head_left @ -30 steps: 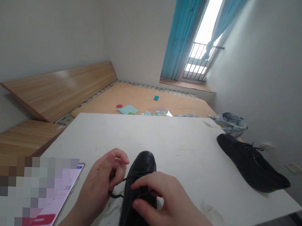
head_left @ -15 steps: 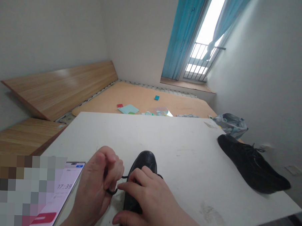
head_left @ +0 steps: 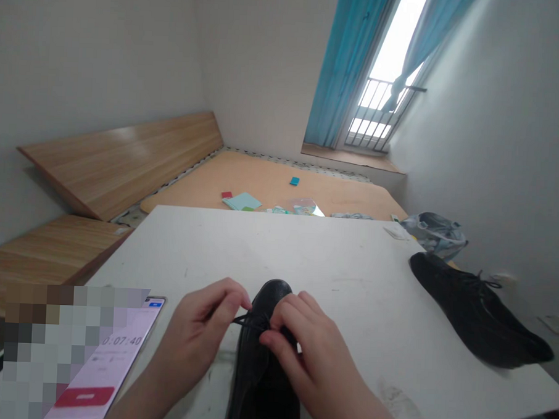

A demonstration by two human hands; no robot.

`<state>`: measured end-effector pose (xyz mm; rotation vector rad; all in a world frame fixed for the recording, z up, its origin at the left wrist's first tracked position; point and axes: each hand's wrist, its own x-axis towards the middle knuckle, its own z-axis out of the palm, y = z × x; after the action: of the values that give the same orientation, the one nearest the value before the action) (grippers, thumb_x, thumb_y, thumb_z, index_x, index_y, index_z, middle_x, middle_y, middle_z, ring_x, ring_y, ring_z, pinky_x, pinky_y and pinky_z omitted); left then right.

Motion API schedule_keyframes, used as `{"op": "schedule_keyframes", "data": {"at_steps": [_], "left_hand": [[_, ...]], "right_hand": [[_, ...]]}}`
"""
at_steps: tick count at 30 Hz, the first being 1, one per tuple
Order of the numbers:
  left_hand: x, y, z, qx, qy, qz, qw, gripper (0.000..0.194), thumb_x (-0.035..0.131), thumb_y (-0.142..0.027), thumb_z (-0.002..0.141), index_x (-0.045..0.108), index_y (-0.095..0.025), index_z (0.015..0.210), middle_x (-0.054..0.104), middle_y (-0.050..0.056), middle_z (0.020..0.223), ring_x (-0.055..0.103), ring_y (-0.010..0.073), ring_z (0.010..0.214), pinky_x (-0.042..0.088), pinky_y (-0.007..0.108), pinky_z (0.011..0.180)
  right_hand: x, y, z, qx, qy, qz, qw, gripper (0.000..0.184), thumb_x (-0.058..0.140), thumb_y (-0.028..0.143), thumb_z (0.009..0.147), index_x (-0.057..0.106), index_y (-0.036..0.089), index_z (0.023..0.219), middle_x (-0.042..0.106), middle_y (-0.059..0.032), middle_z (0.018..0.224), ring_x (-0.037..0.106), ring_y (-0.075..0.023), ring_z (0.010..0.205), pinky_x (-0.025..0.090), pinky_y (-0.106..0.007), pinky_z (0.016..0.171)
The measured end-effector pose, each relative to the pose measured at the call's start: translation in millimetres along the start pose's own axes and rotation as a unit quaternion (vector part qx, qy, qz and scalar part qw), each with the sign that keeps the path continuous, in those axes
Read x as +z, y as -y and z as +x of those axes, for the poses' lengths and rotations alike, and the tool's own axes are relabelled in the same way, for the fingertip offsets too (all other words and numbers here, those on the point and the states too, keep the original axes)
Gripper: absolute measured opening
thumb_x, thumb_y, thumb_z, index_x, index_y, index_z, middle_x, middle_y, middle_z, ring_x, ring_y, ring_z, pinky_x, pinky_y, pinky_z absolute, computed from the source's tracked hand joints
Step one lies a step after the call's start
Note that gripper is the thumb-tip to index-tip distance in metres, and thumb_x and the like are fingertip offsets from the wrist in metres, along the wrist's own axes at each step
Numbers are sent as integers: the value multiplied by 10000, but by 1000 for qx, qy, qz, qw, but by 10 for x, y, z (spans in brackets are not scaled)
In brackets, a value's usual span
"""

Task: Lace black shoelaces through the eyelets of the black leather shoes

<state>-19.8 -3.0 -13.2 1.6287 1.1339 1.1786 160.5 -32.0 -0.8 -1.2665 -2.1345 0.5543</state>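
A black lace-up shoe (head_left: 266, 394) lies in front of me, its toe pointing away. My left hand (head_left: 204, 326) is at the shoe's left side, thumb and fingers closed at a loop of black shoelace (head_left: 244, 323) that sticks out to the left. From the right, my right hand (head_left: 308, 343) reaches over the laces, its thumb and forefinger pinched on the lace near the knot. Its fingertips partly cover the knot. A second black shoe (head_left: 474, 310), its lace tied in a bow, rests at the table's right edge.
On the white table (head_left: 204, 243), a phone (head_left: 110, 356) showing a timer lies at the left, partly pixelated. A plastic bag (head_left: 436, 232) is beyond the right edge. Behind the table is a bed (head_left: 257, 171) with small packets and a light-blue cloth-like square (head_left: 243, 201).
My left hand has turned and moved right to the lace loop. My right hand has drawn back from flat over the shoe into a pinch at the knot. The view has shifted slightly.
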Motion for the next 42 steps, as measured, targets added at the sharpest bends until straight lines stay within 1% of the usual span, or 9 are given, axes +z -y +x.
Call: {"op": "schedule_keyframes", "data": {"at_steps": [3,6,9,15,20,23,33,37,42], "left_hand": [[-10,-19,34,22,145,119,982,269,513,-382,936,627,-219,755,629,-7,722,560,166,679,373,248,614],[10,-22,26,24,208,127,970,249,439,-375,974,587,-229,837,626,-2,839,574,175,771,396,252,685],[10,-7,-2,9,244,131,961,319,375,-379,995,527,-225,760,584,-18,777,554,163,737,399,247,682],[-51,-22,-16,-24,272,160,949,259,407,-356,973,572,-224,824,615,-22,843,571,166,828,413,253,764],[-110,14,10,-43,284,304,908,224,467,-281,922,587,-214,745,607,-24,733,549,173,714,357,276,657],[-110,72,2,-37,285,351,891,240,462,-271,916,597,-207,728,603,-2,725,545,197,731,347,297,667],[-84,102,-61,6,311,312,898,176,476,-197,938,622,-217,842,619,5,880,555,212,896,386,334,815],[-23,100,-55,8,310,322,895,184,477,-181,941,610,-202,816,628,15,875,559,216,886,389,344,816],[3,96,-41,-14,310,350,884,196,487,-223,941,640,-204,819,671,28,867,591,228,867,394,331,762]], "right_hand": [[-24,-42,-19,-33,-5,-49,998,181,460,172,976,505,202,803,591,-36,825,485,-205,782,359,-316,658],[35,-71,-37,-63,8,-90,994,187,408,167,990,538,191,858,591,-52,851,476,-214,786,366,-331,679],[85,-92,-45,-55,4,-85,995,208,410,163,989,528,192,820,580,-47,835,476,-210,781,364,-327,672],[62,-109,-58,-27,-28,-39,998,193,501,153,962,508,196,773,572,-26,801,483,-198,777,353,-318,659],[1,-132,-112,15,25,-11,1000,155,507,84,928,571,192,837,606,-22,855,502,-197,832,389,-340,729],[9,-138,-151,30,39,-2,999,170,531,38,873,609,186,842,594,-32,896,512,-201,874,414,-354,765],[94,-98,-162,55,43,-24,997,202,590,22,794,689,181,871,595,-63,961,519,-237,940,467,-416,824],[124,-100,-150,65,50,-29,996,182,621,17,769,686,175,834,600,-62,951,520,-245,943,473,-418,817],[200,-87,-119,108,48,-27,993,173,612,2,775,623,170,736,586,-52,903,512,-239,913,456,-385,766]]}}
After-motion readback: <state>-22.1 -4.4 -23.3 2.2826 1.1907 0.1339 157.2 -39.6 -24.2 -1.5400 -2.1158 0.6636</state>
